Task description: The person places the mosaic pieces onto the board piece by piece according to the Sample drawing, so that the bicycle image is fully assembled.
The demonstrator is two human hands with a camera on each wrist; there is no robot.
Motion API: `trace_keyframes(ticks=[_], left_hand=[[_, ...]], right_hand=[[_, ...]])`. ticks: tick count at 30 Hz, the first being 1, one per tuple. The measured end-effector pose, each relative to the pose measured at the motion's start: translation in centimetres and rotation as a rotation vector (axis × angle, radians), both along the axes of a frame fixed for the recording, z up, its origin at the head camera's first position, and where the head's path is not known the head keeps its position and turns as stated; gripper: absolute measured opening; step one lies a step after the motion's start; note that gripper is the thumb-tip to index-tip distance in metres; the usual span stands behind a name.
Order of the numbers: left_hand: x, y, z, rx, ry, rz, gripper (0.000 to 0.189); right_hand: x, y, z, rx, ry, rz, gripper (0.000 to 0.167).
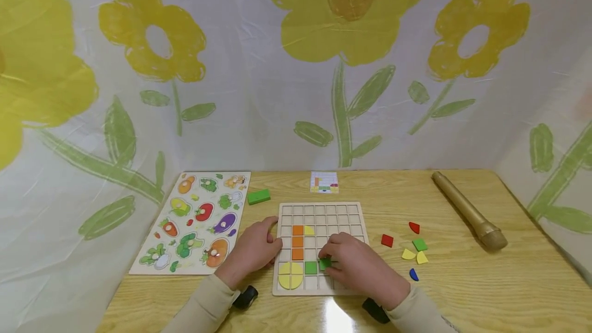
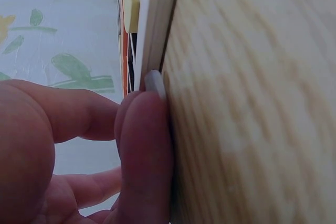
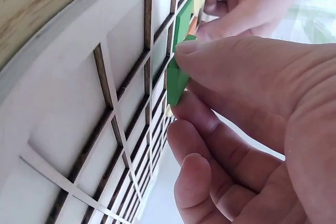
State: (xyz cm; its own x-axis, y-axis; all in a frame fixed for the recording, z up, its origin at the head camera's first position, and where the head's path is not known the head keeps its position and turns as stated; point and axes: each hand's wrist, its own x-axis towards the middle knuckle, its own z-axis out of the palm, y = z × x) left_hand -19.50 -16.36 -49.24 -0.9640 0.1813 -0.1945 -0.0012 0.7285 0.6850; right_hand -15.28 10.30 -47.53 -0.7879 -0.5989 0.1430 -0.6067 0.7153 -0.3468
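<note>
A pale wooden grid board (image 1: 322, 207) lies in the middle of the table. My left hand (image 1: 253, 246) grips its left edge, the thumb (image 2: 146, 124) against the side in the left wrist view. Over the lower part of the board, my right hand (image 1: 353, 261) pinches a green square tile (image 3: 178, 83) between thumb and fingers, tilted at the grid. Beside it a green square (image 1: 311, 267) sits in a cell. A column of orange squares (image 1: 298, 241), a yellow quarter-circle (image 1: 309, 230) and a yellow circle of quarter pieces (image 1: 290, 275) also lie in the grid.
Loose red (image 1: 387, 240), green (image 1: 420, 244), yellow (image 1: 408, 254) and blue (image 1: 413, 274) pieces lie right of the board. Farther right is a gold rod (image 1: 467, 209). A vegetable puzzle (image 1: 194, 222) and green block (image 1: 259, 197) stand left; a pattern card (image 1: 324, 182) lies behind.
</note>
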Motion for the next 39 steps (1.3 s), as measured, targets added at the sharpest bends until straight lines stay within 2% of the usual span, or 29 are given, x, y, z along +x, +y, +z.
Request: trace_keyframes(ticks=[7, 18, 39], left_hand=[[0.01, -0.13, -0.10, -0.011, -0.002, 0.004, 0.065], [0.09, 0.09, 0.11, 0.006, 0.013, -0.017, 0.064], [-0.24, -0.22, -0.41, -0.009, 0.008, -0.006, 0.064]], right_hand=[[0.00, -0.27, -0.17, 0.003, 0.009, 0.010, 0.017], [0.13, -0.40, -0.24, 0.037, -0.029, -0.014, 0.019], [0.06, -0.60, -0.46, 0.052, -0.034, -0.015, 0.018]])
